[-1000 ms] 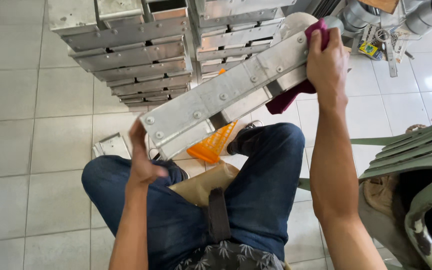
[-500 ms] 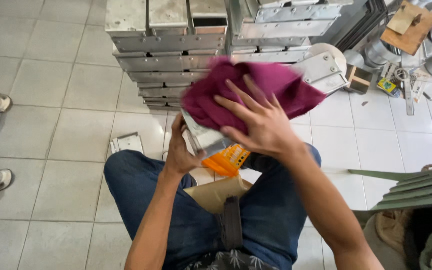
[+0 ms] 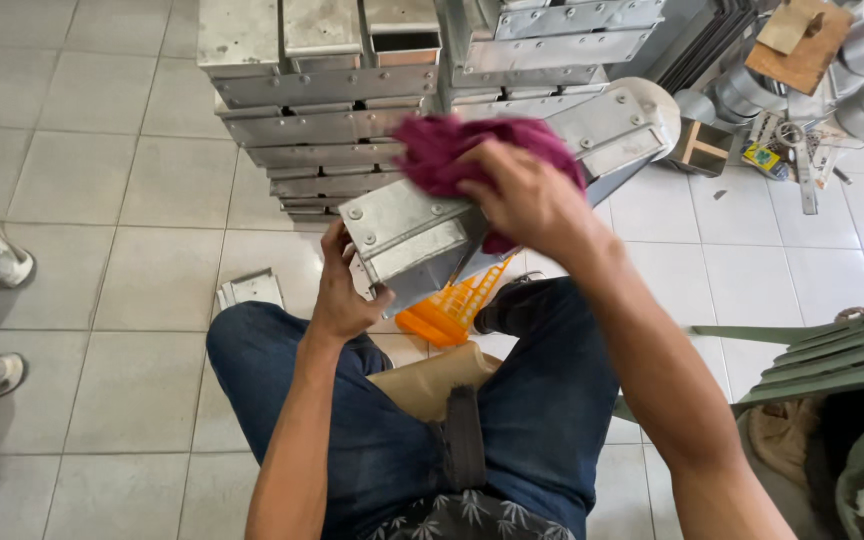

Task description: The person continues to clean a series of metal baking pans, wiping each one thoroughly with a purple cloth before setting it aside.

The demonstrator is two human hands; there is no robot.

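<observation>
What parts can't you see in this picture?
Head view only:
- The middle of the metal tray is hidden by the red cloth and the right hand.
- The left hand hides the tray's lower corner.
- The orange basket is partly behind the tray.
- The green chair is cut off by the right edge.

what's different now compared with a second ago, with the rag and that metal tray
The right hand has drawn the maroon rag from the far end of the long metal tray back along it toward the near end. The left hand, which was open off the tray, now grips that near end. The stacked trays behind stayed put.
</observation>
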